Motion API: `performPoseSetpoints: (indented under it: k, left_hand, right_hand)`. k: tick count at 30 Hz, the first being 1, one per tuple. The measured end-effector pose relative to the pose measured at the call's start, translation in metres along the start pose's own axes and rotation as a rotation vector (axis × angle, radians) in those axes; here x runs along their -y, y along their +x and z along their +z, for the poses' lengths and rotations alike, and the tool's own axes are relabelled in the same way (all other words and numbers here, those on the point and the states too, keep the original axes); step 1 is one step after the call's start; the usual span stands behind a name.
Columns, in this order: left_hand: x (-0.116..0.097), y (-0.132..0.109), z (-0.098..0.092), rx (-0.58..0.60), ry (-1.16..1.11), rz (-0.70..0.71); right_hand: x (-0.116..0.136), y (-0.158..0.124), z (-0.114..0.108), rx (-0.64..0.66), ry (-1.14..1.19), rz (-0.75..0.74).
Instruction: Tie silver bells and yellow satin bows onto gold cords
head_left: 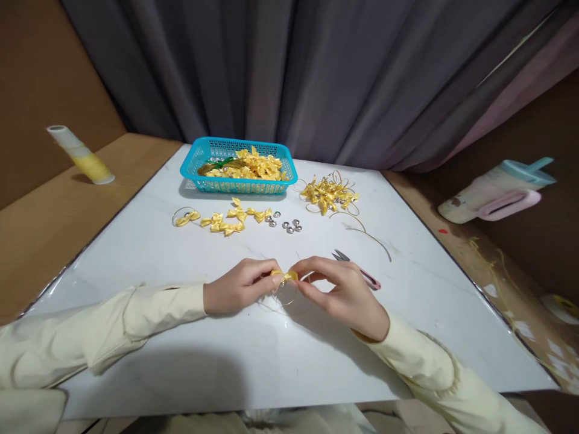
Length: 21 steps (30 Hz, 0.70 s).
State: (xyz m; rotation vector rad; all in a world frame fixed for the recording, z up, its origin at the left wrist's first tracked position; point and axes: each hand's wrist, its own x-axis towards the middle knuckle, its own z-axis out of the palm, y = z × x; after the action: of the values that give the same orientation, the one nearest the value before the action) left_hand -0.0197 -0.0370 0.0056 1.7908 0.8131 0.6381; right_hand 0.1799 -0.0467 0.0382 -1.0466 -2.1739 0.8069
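A small yellow ribbon bow [286,276] is held above the white tabletop between my two hands. My left hand [246,284] pinches its left end, and my right hand [340,289] pinches the right end with thumb and forefinger. Below the bow hangs a loop of thin gold cord [284,304]; something small and shiny shows at the bow's underside, too small to make out. Thread snips [362,271] with a pink handle lie just beyond my right hand. Farther off are loose yellow bows [234,228] and several silver bells [288,226].
A blue basket [239,186] of yellow bows stands at the back. Right of it lies a heap of corded bows [330,194]. On the left is a spool of yellow ribbon [93,167]; a tumbler with a pink handle [493,193] stands at the right.
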Motion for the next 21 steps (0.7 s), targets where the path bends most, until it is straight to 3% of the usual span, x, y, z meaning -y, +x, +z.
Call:
performPoseSetpoints:
  k: [21]
  left_hand:
    - [0.0006, 0.0017, -0.0005, 0.027, -0.052, -0.016]
  right_hand:
    - [-0.0079, -0.0039, 0.0049, -0.05, -0.089, -0.157]
